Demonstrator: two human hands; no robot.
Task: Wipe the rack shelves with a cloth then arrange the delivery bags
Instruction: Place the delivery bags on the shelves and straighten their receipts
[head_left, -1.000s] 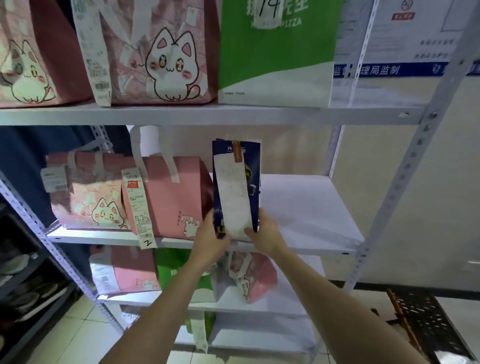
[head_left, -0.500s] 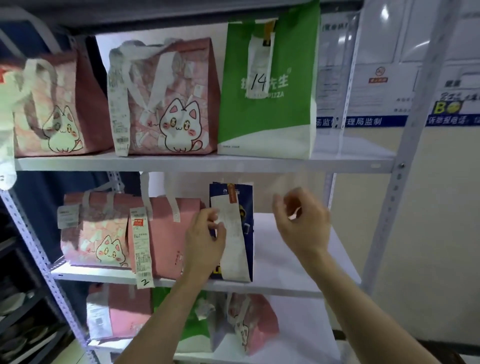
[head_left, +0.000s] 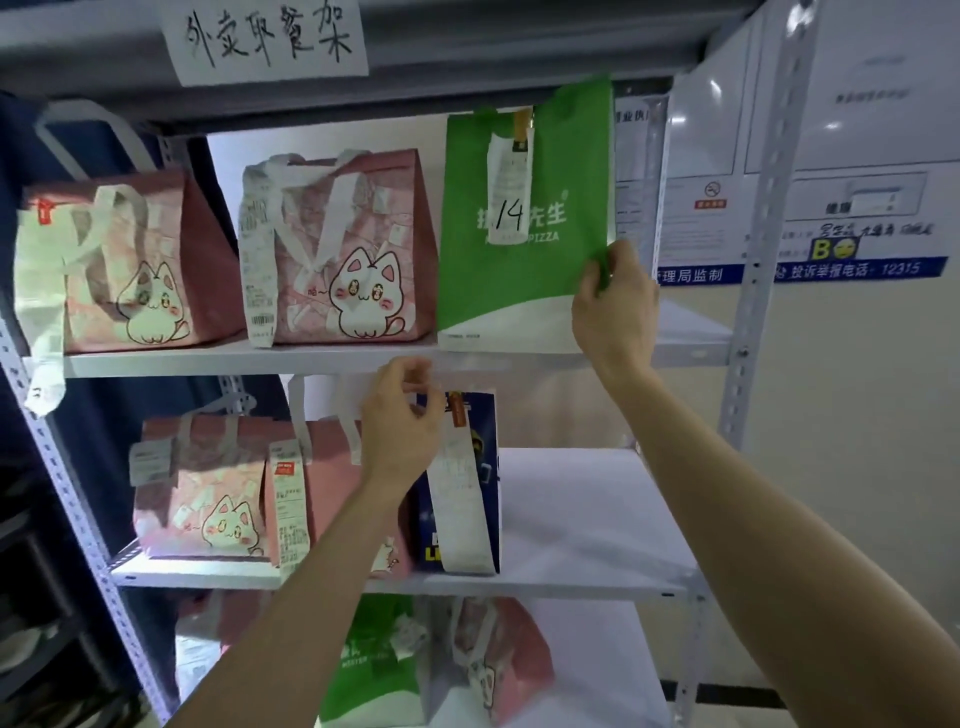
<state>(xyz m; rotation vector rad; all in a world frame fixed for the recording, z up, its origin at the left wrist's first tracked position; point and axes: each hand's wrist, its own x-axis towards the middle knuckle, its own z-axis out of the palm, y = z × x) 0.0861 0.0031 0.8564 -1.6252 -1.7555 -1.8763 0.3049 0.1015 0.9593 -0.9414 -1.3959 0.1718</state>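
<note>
On the upper white metal shelf (head_left: 260, 358) of the rack, a tall green non-woven delivery bag (head_left: 519, 280) with a white base stands upright at the right end of the row. A white receipt marked "14" (head_left: 511, 192) is clipped to its front. The right hand (head_left: 613, 312) reaches up to the bag's right edge and pinches the green fabric between thumb and fingers, about halfway up the side.

The left hand (head_left: 400, 426) is lower and further left, in front of the upper shelf's front edge. It is well apart from the green bag. Its fingers are loosely curled, just beside the top left corner of a dark blue paper bag (head_left: 487, 431). I cannot tell whether they grip that corner or only hover by it. The blue bag stands upright on the middle white shelf (head_left: 582, 519), with a long white receipt (head_left: 462, 514) hanging down its front.

To the left of the green bag are two pink bags printed with a white cat, one beside it (head_left: 358, 270) and one at the far left (head_left: 145, 265). Two more pink cat bags (head_left: 208, 493) stand left of the blue bag. A handwritten paper sign (head_left: 265, 39) is fixed above the rack.
</note>
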